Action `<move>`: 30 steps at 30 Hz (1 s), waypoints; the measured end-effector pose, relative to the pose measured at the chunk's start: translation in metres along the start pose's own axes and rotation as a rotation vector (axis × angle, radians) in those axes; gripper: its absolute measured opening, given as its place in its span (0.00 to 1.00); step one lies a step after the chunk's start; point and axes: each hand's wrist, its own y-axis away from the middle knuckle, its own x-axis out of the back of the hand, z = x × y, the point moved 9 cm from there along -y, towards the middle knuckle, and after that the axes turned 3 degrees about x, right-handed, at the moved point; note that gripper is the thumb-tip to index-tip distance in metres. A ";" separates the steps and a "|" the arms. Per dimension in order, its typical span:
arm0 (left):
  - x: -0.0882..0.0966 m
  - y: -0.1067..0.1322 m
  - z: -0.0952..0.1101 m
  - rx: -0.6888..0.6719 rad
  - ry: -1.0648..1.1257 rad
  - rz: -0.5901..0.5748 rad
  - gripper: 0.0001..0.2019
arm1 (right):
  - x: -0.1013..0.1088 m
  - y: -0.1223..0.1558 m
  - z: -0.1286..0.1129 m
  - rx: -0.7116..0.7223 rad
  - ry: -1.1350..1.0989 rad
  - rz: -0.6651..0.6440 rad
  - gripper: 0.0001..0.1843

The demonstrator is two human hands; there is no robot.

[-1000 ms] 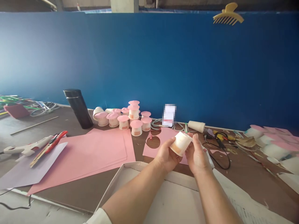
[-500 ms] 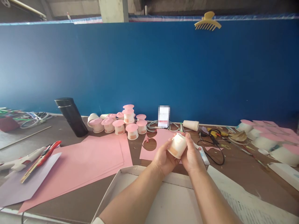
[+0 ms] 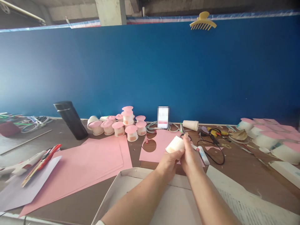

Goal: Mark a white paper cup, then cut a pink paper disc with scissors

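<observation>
A white paper cup (image 3: 174, 144) with a tan patch low on its side is held tilted between my two hands. My left hand (image 3: 169, 163) is closed on it from below and the left, the thumb lying across its side. My right hand (image 3: 190, 157) wraps its right side with the thumb pointing up; most of its fingers are hidden. Under and behind the hands lies a pink sheet (image 3: 161, 137) with round holes cut out. Below my forearms sits a shallow white box lid (image 3: 133, 172).
Cups with pink paper discs (image 3: 131, 129) stand at the back, more (image 3: 288, 150) at the right. Pink sheets (image 3: 93, 159), a red utility knife (image 3: 44, 162), a glue gun (image 3: 23, 164) and a black flask (image 3: 71, 120) are left. Stacked cups (image 3: 191, 125) and a black cable (image 3: 217, 163) lie right.
Both hands have turned the cup, which tilts further left. The left thumb has shifted down across its side, and the view has shifted slightly.
</observation>
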 end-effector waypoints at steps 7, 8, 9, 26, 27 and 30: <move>0.021 -0.006 -0.007 0.064 0.134 0.153 0.21 | -0.006 0.009 0.024 -0.409 -0.239 0.001 0.24; 0.027 -0.007 -0.007 0.080 0.161 0.201 0.20 | -0.001 0.007 0.021 -0.409 -0.263 0.052 0.26; 0.034 -0.007 -0.007 0.093 0.185 0.257 0.20 | 0.006 0.004 0.014 -0.369 -0.270 0.116 0.26; 0.035 -0.008 0.016 0.060 0.263 0.296 0.16 | -0.005 0.020 -0.081 0.286 0.232 -0.130 0.15; 0.036 -0.009 0.015 0.059 0.263 0.296 0.16 | -0.005 0.021 -0.079 0.288 0.240 -0.136 0.15; 0.037 -0.009 0.014 0.057 0.262 0.303 0.16 | -0.005 0.023 -0.080 0.329 0.298 -0.130 0.14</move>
